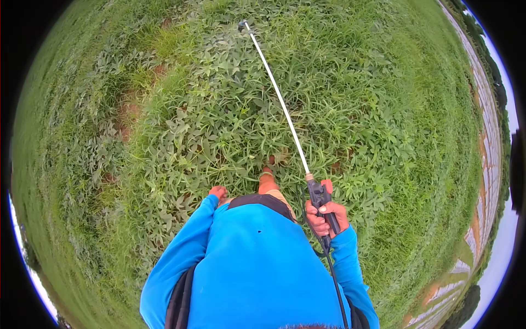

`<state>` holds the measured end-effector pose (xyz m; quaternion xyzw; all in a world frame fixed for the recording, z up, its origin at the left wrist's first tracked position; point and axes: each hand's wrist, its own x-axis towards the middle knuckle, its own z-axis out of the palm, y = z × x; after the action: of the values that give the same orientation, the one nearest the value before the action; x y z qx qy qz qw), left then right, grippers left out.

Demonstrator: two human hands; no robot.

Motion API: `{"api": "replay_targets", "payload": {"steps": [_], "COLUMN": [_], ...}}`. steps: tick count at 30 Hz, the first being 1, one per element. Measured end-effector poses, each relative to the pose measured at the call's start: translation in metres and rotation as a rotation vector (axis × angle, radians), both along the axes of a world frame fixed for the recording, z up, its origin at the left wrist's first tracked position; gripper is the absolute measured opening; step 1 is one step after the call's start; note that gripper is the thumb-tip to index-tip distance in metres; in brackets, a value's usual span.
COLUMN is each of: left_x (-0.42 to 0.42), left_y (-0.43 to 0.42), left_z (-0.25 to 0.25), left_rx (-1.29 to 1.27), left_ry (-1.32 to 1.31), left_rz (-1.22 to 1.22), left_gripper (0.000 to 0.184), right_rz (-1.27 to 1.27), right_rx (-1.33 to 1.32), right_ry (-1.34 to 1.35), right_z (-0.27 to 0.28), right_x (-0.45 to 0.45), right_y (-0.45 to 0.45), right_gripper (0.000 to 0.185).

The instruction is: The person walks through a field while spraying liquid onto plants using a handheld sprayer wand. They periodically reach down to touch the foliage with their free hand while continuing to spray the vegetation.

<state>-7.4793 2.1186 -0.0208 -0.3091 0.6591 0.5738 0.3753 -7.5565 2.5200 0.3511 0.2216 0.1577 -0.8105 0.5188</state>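
My right hand (327,217) is wrapped round the black handle of a sprayer wand (279,96), its thumb near the red part on top. The long white tube runs up and to the left over the plants, ending in a dark nozzle (241,26). From the handle a black hose (335,285) leads down along my blue shirt (257,263). My left hand (218,192) hangs beside my waist, near the dark waistband (262,201); its fingers are small in view and partly hidden, so what they do is unclear.
Dense leafy plants and grass (219,109) surround me. Reddish bare soil (129,112) shows at the left. One bare leg (267,181) stands among the leaves. Pale strips (490,159) run along the far right, with trees and sky beyond.
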Motion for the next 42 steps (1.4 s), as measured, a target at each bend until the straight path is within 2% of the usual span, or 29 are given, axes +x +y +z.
{"api": "replay_targets", "payload": {"steps": [7,11,14,20,22,25,29,31,33,35,37,40,42], "left_x": [-0.121,-0.196,-0.229,-0.217,-0.193,-0.137,-0.086,-0.076,-0.081,-0.101,-0.145,-0.239,-0.293], "left_y": [0.014,0.025,0.032,0.046,0.045,0.033,0.032,0.032,0.038,0.046,0.072,0.136,0.179], "left_z": [0.047,0.070,0.083,0.085,0.070,0.032,0.023,0.020,0.019,0.008,0.043,0.146,0.221], "left_rx": [-0.044,-0.043,-0.017,0.025,-0.054,-0.050,-0.089,-0.032,-0.038,0.039,0.160,0.295,0.522], "left_ry": [0.018,0.126,0.203,0.255,0.120,0.055,-0.096,-0.100,-0.140,-0.174,0.022,0.195,0.342], "left_rz": [0.013,0.131,0.147,0.122,0.068,-0.023,-0.051,0.027,0.040,0.227,0.235,0.196,0.158], "left_gripper": [0.031,0.032,0.031,0.031,0.031,0.035,0.035,0.028,0.028,0.029,0.030,0.031,0.023], "right_rz": [0.241,0.334,0.329,0.251,0.173,0.082,-0.047,-0.102,-0.266,-0.302,-0.439,-0.531,-0.632], "right_rx": [-0.169,-0.096,0.126,0.361,0.429,0.501,0.590,0.590,0.643,0.639,0.658,0.679,0.751], "right_ry": [0.086,0.192,0.311,0.389,0.344,0.344,0.244,0.210,0.077,0.048,-0.004,-0.028,-0.036], "right_z": [-0.002,-0.002,-0.005,-0.004,-0.001,0.002,0.003,0.004,0.007,0.005,0.003,-0.005,-0.005], "right_x": [-0.165,-0.225,-0.248,-0.228,-0.209,-0.176,-0.131,-0.112,-0.095,-0.089,-0.089,-0.097,-0.108], "right_y": [-0.026,-0.053,-0.075,-0.075,-0.063,-0.039,-0.005,0.014,0.032,0.050,0.065,0.097,0.116], "right_gripper": [0.014,0.014,0.016,0.016,0.018,0.015,0.014,0.013,0.013,0.013,0.015,0.017,0.018]}}
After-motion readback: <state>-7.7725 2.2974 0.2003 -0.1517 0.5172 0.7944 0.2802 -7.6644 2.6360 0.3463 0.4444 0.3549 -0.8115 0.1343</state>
